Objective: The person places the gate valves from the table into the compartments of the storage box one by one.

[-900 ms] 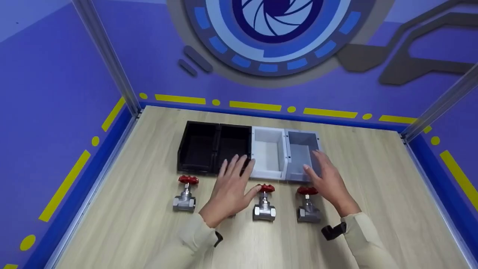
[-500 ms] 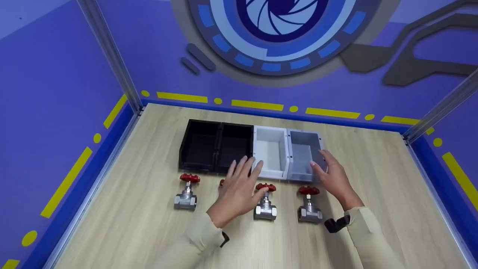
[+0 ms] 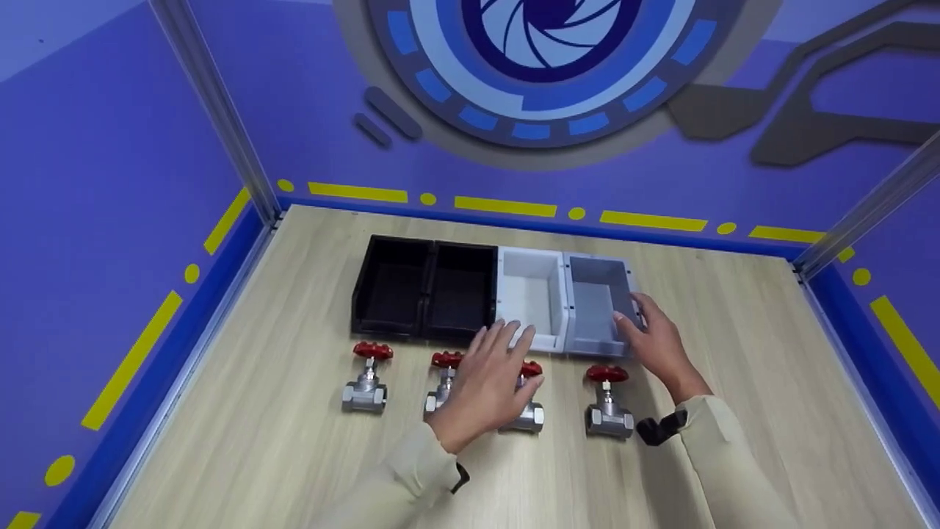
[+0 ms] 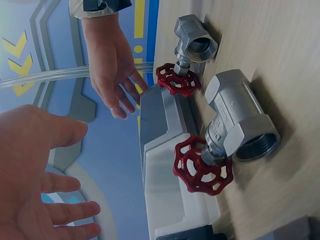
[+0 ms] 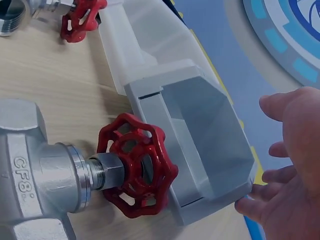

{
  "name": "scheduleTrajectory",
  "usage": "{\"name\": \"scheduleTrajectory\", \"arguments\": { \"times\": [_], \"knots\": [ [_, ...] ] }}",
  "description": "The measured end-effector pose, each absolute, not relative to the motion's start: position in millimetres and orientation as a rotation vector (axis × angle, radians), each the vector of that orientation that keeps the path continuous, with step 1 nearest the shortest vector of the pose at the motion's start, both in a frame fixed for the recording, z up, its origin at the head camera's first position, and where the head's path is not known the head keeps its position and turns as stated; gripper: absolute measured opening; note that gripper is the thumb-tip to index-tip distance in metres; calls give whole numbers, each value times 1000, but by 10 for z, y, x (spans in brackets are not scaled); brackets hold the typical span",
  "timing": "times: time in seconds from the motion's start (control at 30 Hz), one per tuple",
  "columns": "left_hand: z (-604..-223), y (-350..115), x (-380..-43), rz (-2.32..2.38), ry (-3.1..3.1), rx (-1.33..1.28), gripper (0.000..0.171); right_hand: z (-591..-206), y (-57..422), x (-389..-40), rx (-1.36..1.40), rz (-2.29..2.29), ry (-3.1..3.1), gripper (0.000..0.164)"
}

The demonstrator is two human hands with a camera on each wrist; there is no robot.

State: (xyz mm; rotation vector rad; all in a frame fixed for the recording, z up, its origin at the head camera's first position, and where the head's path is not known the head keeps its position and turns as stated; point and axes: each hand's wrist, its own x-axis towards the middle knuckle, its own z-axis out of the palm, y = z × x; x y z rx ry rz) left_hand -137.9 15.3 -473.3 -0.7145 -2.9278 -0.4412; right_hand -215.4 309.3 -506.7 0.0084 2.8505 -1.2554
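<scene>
My left hand [image 3: 485,389] hovers with fingers spread over the two middle gate valves, partly hiding the second valve [image 3: 435,402] and the third valve [image 3: 534,417]. It holds nothing; the left wrist view shows its thumb and fingers [image 4: 70,212] extended. At the right end of the bin row, my right hand [image 3: 661,349] is beside the grey bin [image 3: 596,347]. Its fingertips are at the bin's right side; whether they press it cannot be told. A valve with a red handwheel [image 5: 137,165] stands before that bin. Another valve [image 3: 365,397] lies at far left.
A white bin [image 3: 545,343] and two black bins, one in the middle [image 3: 459,334] and one leftmost [image 3: 385,328], adjoin the grey one in a row. They sit on a wooden tabletop [image 3: 242,411]. Blue panels [image 3: 294,110] with metal corner posts enclose the back and sides.
The left hand has shifted right, from before the second black bin toward the white bin, uncovering part of the second valve. My right hand has moved slightly right, off the grey bin's opening.
</scene>
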Motion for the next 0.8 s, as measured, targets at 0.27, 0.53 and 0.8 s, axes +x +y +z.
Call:
{"name": "scheduleTrajectory", "arguments": {
  "times": [0.27,0.53,0.8],
  "knots": [
    [-4777,286,-1345,-442,-2927,-740,67,-5081,3120,-2222,86,-1218,2802,74],
    [-4825,376,-1326,-408,-2895,-766,66,-5108,3167,-2293,142,-1182,2781,73],
    [-4853,418,-1308,-438,-2913,-774,65,-5153,3205,-2371,158,-1129,2817,61]
  ]
}}
